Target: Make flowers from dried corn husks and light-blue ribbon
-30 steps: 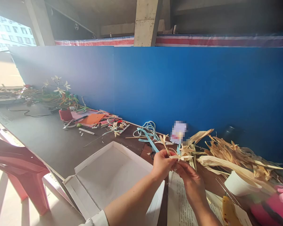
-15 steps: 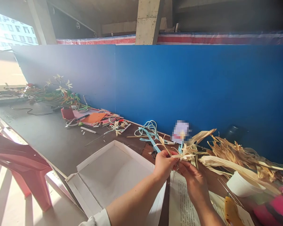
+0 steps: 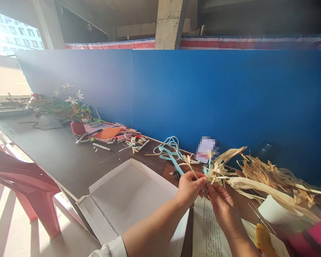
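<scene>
My left hand is closed in a pinch on a thin stem, with a small pale husk piece sticking up at its end. Fingers bent together, my right hand meets it from the right, just under a cream corn-husk flower. Both sets of fingertips touch around the flower's base, and what lies between them is partly hidden. Behind the flower stands a light blue stem. Dry corn husks are heaped to the right. Under my wrists lies a printed sheet.
A shallow white box sits left of my arms. Nearby are blue cord, scissors, a white cup and a yellow-handled tool. Farther left are another husk flower, a red spool and a pink chair. A blue panel stands behind.
Both hands have shifted slightly right together with the flower and stem. The view has moved a little. Their grip looks much the same.
</scene>
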{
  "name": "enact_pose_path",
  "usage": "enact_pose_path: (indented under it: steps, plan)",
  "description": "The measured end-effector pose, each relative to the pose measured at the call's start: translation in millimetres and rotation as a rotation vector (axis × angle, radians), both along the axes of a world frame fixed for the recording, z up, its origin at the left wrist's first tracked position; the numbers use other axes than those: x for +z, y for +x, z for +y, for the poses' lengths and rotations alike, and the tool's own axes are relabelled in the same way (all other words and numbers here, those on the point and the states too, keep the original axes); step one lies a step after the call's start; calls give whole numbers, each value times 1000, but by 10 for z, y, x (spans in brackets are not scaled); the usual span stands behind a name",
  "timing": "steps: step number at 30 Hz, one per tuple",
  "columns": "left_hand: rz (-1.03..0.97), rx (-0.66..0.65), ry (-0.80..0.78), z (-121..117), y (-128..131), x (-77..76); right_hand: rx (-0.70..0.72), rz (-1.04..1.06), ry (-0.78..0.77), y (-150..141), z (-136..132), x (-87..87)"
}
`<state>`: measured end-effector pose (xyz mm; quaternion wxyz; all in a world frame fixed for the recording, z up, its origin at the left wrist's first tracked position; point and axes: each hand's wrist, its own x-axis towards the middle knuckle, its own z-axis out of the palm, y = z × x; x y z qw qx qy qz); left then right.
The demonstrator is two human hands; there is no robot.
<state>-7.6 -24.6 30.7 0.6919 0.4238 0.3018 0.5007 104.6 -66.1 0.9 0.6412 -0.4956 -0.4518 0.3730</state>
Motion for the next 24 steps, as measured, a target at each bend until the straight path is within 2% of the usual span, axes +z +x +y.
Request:
enact_pose_path:
  steps: [4, 9, 16, 24]
  plan:
    - [62, -26, 16, 23, -3, -49, 2, -1, -12, 21, -4, 7]
    - [112, 27, 35, 52, 3, -114, 10, 31, -5, 21, -10, 10]
    - [58, 32, -60, 40, -8, -63, 80, -55, -42, 40, -26, -7]
    - [99, 34, -27, 20, -19, -45, 81, -84, -49, 103, -21, -53]
